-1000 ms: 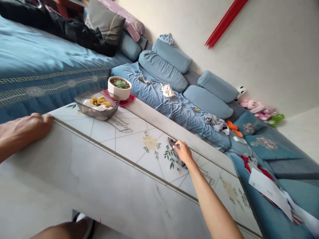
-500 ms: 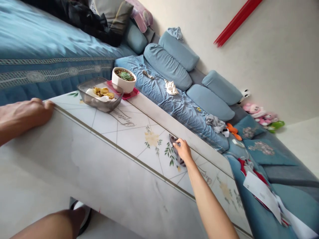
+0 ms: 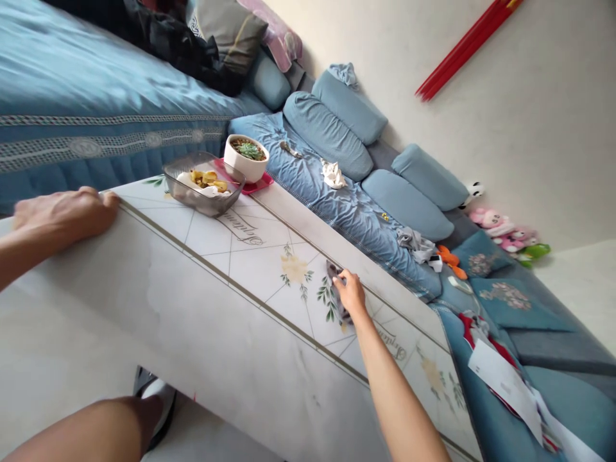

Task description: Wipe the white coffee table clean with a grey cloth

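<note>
Right grip [image 3: 351, 294] clenches grey striped cloth [image 3: 335, 289] at the white worktop's [image 3: 260, 285] far edge; left grip [image 3: 65, 215] curls over its near edge, close to a smoky plastic tray [image 3: 185, 202].

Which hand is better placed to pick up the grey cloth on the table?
Probably the right hand: it rests on the grey cloth. The left hand grips the table edge, much farther away.

white floral tabletop [image 3: 255, 276], plain blue sofa cushions [image 3: 407, 208]

Right hand [image 3: 350, 294] presses gray cloth [image 3: 342, 311] onto the floral-printed desk [image 3: 231, 269], center frame; left hand [image 3: 62, 215] grips desk edge, far left.
</note>
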A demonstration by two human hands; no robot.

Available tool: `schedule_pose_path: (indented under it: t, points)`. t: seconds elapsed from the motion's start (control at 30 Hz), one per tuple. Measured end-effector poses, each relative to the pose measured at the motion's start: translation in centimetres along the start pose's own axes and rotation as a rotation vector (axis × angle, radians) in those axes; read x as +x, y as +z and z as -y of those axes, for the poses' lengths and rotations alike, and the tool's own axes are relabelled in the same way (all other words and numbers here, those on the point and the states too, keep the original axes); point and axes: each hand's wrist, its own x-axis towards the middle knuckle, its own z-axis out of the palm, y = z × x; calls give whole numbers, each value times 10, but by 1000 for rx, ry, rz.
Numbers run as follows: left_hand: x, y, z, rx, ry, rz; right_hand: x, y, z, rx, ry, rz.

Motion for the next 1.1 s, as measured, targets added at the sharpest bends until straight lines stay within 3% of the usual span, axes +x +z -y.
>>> schedule_pose_path:
  t: [0.07, 0.13, 0.3, 0.37, 0.43, 0.5, 0.57, 0.63, 0.7, 0.8, 0.87, 0.97, 1.03, 1.1]
  points:
    - [-9, -5, -10, 18, -164, 34, -26, -1, -10, 7, -35, 15]
    - [-14, -10, -16, 19, -168, 60, -27, -1, -15, 1, -26, 9]
    - [-9, -7, -13, 10, -157, 18, 38, 2, 5, -28, 70, -42]
    - [-5, -2, -10, -6, -171, -15, 41, 2, 16, -25, 69, -54]
    - [-1, 2, -7, -13, -179, -46, 14, 1, 20, -11, 14, -50]
    - [2, 6, -6, -8, -181, -57, -33, -1, 15, 11, -74, -22]
    - [5, 10, -4, 18, -197, -51, -80, -5, 0, 21, -131, 4]
    - [9, 14, -2, 50, -213, -41, -106, -13, -20, -1, -107, 6]
    - [12, 17, 1, 71, -216, -37, -97, -21, -37, -56, -13, -12]
    - [14, 19, 2, 88, -201, -47, -27, -26, -36, -161, 184, -49]
    - [13, 19, 1, 96, -190, -55, 31, -18, -7, -206, 273, -75]
    - [8, 16, -3, 101, -196, -45, 80, 2, 74, -197, 203, -81]
    - [4, 12, -6, 100, -208, -26, 71, 15, 135, -154, 31, -64]
    - [1, 9, -9, 100, -216, -16, 29, 24, 181, -101, -170, -37]
